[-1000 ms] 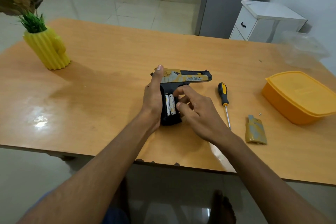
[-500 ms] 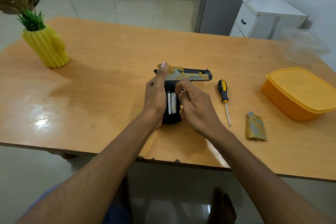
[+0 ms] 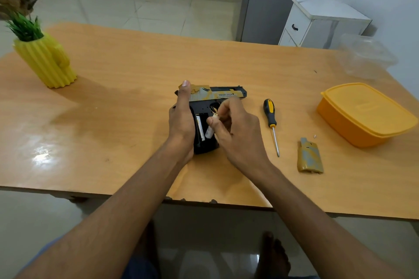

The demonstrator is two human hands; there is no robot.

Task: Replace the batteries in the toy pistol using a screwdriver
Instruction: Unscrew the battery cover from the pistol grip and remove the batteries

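The black-and-yellow plastic toy pistol (image 3: 210,115) lies flat on the glossy orange wooden table (image 3: 127,106), its grip compartment open. The left hand (image 3: 181,120) clamps the grip; the right hand (image 3: 235,131) pinches a white cylindrical battery (image 3: 209,132), tilted half out. One battery (image 3: 200,128) sits seated. The camouflage plastic cover (image 3: 310,156), tiny screw (image 3: 314,136) and yellow-handled screwdriver (image 3: 271,121) lie aside, so swapping and closing likely remain.

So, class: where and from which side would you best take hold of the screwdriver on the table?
Probably by the thick yellow-and-black handle of the screwdriver, from above. It lies flat and free, handle away from the person, thin shaft pointing back at them, right of the right hand.
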